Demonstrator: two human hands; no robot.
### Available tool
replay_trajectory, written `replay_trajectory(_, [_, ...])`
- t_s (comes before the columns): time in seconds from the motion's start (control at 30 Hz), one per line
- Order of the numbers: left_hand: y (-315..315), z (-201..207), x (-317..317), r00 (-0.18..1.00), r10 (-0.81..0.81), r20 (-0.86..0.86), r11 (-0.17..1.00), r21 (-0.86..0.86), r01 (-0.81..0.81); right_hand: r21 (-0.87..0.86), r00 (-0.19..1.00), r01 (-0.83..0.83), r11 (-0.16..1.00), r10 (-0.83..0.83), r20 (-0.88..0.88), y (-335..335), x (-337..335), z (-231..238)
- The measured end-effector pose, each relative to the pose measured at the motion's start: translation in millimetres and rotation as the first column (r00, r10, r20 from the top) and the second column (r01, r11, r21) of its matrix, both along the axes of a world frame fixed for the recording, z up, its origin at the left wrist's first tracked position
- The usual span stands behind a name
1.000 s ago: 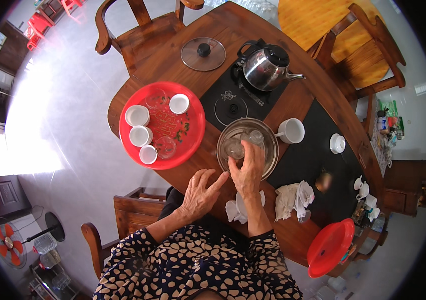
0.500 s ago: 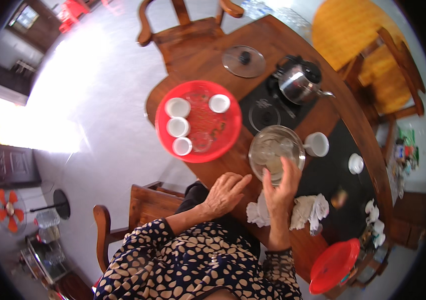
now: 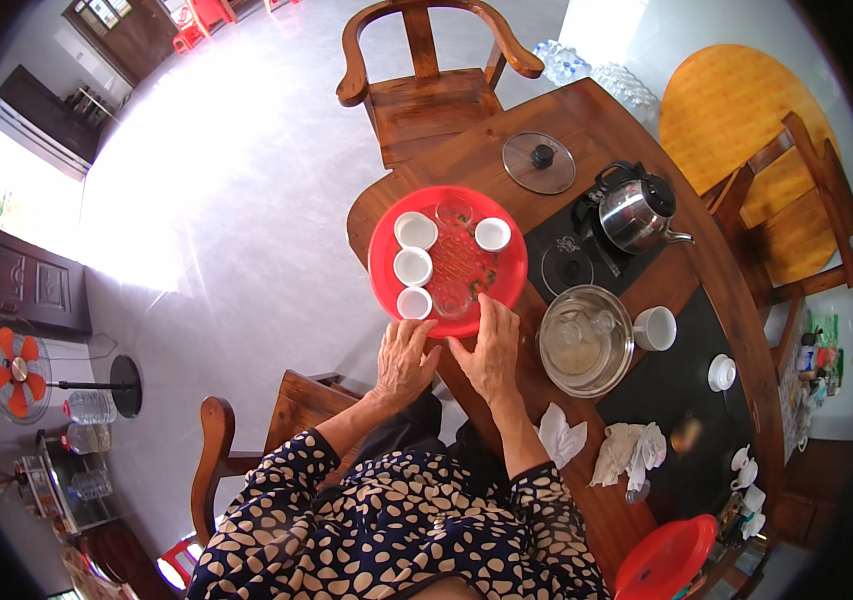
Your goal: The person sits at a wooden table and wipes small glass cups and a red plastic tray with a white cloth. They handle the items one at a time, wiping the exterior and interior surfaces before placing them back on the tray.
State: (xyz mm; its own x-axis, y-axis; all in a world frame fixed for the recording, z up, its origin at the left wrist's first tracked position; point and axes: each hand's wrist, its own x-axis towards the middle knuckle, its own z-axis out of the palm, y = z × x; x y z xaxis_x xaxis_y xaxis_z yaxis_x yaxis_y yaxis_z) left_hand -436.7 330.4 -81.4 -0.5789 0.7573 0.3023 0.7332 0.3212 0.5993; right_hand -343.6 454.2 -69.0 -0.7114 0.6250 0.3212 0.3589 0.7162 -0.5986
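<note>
A round red plastic tray (image 3: 383, 262) lies at the left part of the wooden table. On it stand several small white cups (image 3: 414, 267) and two clear glass cups (image 3: 454, 297), with bits of wet leaf beside them. My left hand (image 3: 407, 362) is at the tray's near rim, fingers stretched toward the nearest white cup and thumb apart. Beside it my right hand (image 3: 490, 352) reaches over the same rim, fingers extended and thumb spread. Neither hand visibly grasps anything. Right of the tray, a glass bowl (image 3: 545, 370) holds water and clear glass cups.
A steel kettle (image 3: 635, 215) stands on a black hot plate (image 3: 559, 240), a glass lid (image 3: 522, 165) behind it. A white mug (image 3: 655, 328), crumpled cloths (image 3: 619, 455) and a lidded white cup (image 3: 722, 373) are to the right. A red basin (image 3: 662, 565) sits near right; chairs surround the table.
My right hand has left the glass bowl and moved left to the tray's near rim. My left hand has moved forward to the rim too. The view has shifted.
</note>
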Motion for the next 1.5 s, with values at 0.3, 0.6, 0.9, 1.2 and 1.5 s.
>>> replay_trajectory(0.3, [3.3,-12.6,-11.3,0.998,0.059,0.022,0.996,-0.064,-0.058,0.038,0.987,0.027,0.999,-0.032,0.159,9.6,-27.9,-37.7])
replay_trajectory(0.6, [-2.4,-11.0,-7.5,0.999,-0.014,0.036,1.000,0.009,0.014,-0.289,0.991,-0.041,0.957,0.001,-0.136,29.0,-17.3,-7.3])
replay_trajectory(0.9, [16.3,-4.3,0.6,0.989,-0.112,0.096,0.990,0.095,0.103,0.247,0.996,-0.021,0.969,0.040,-0.075,91.4,-21.3,53.6])
replay_trajectory(1.2, [41.1,-6.2,8.7,0.974,-0.164,0.156,0.980,0.142,0.142,0.464,0.979,-0.202,0.863,0.161,0.127,113.4,-34.8,76.5])
replay_trajectory(1.5, [51.2,6.3,14.1,0.931,-0.156,0.330,0.978,0.181,0.099,0.445,0.979,-0.204,0.872,0.187,0.082,106.1,-29.5,94.0])
